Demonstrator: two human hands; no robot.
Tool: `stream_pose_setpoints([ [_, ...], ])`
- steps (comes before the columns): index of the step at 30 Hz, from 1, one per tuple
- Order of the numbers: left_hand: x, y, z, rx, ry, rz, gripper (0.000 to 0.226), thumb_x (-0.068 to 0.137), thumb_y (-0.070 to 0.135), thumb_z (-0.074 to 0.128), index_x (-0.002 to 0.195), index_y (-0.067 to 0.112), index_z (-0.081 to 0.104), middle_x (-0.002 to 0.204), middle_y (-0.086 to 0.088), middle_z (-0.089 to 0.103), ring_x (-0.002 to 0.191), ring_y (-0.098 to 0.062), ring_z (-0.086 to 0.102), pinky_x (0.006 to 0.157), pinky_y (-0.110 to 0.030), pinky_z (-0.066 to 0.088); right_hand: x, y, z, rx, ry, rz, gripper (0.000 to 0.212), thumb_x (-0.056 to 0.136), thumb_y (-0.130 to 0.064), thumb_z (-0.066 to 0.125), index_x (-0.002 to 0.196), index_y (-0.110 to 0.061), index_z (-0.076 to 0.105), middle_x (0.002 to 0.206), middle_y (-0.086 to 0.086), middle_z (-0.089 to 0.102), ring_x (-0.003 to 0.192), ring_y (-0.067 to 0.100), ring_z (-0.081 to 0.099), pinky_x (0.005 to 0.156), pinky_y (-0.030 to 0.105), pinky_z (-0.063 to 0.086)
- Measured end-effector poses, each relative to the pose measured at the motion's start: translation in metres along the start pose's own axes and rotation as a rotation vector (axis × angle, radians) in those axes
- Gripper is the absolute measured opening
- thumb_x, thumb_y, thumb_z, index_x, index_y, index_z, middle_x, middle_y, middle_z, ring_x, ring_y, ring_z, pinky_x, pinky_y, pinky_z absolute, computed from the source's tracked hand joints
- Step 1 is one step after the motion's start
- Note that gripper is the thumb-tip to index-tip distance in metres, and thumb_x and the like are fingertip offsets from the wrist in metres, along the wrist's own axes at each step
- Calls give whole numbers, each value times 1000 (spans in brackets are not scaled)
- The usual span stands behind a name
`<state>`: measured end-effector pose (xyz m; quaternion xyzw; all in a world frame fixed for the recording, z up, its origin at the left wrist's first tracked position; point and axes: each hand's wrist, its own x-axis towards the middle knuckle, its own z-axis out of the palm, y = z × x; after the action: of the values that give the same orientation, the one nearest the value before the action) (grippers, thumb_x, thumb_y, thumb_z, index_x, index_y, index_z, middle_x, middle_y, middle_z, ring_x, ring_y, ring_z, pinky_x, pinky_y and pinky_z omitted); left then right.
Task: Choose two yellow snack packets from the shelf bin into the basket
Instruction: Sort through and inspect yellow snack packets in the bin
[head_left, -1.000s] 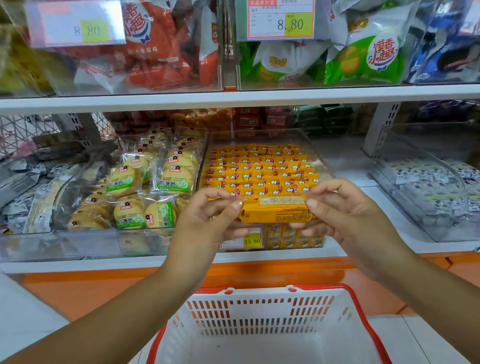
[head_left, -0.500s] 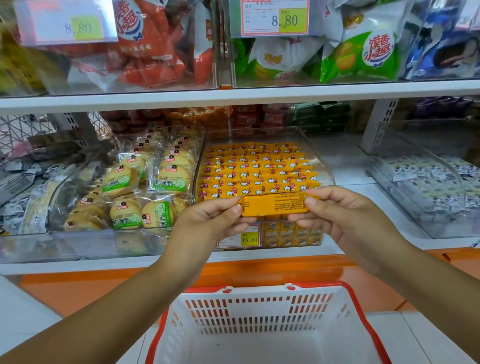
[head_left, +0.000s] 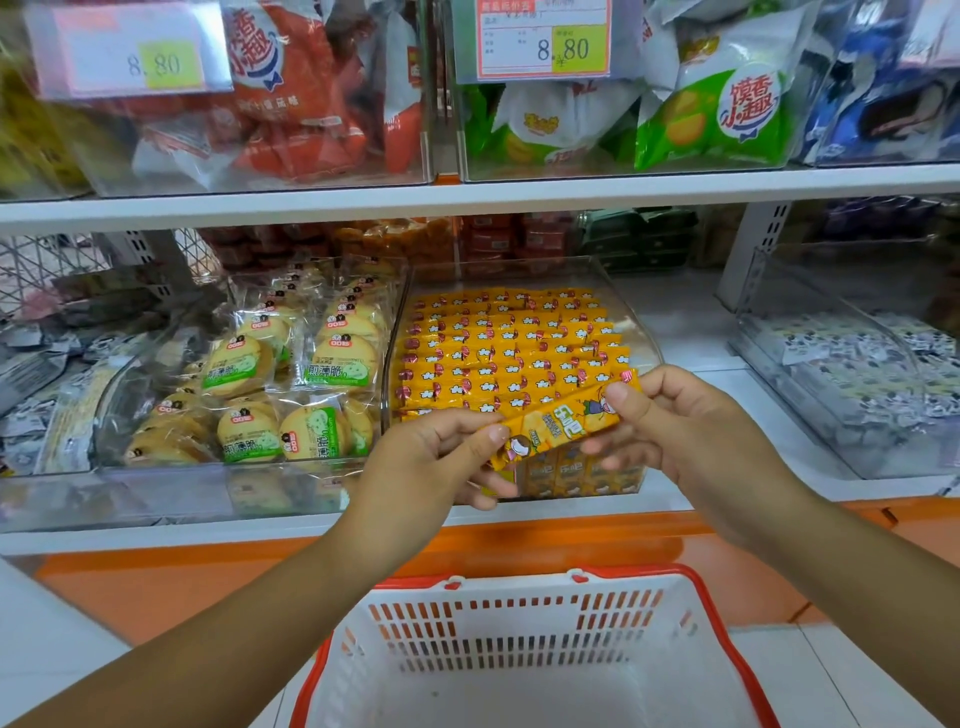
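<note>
Here, both hands pinch one yellow snack packet by its ends, tilted with its printed face toward the camera: the left hand grips the lower end, the right hand the upper end. Just behind the hands sits the clear shelf bin, packed with rows of matching packets. Below the hands stands the white basket with a red rim.
</note>
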<state>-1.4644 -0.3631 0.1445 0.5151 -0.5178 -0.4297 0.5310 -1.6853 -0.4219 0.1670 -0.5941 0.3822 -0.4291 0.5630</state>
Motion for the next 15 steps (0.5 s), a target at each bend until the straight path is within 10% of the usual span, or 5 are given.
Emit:
stream_pose_setpoints([
  [6,16,-4,8,421,51,169,36,88,44,62,123,35,65,92,20,71,87,2,67,68,-17,55,8,-13,-12,32,50,-76,36,79,-30,69,110,-12,62,95,8,77,80,25,75,66,24,59],
  [10,41,2,18,957,-13,389,46,99,40,53,144,32,48,140,13,56,130,-8,46,109,-30,36,21,-37,-40,-361,230,-333,20,90,-12,68,96,-31,64,85,-9,75,75,8,71,66,20,57],
  [15,54,-10,29,1219,-120,427,45,104,46,39,146,33,45,152,14,44,140,-11,36,111,-31,21,30,-40,-54,-959,153,-375,21,88,-24,72,96,-41,62,87,-9,65,76,7,59,68,17,47],
])
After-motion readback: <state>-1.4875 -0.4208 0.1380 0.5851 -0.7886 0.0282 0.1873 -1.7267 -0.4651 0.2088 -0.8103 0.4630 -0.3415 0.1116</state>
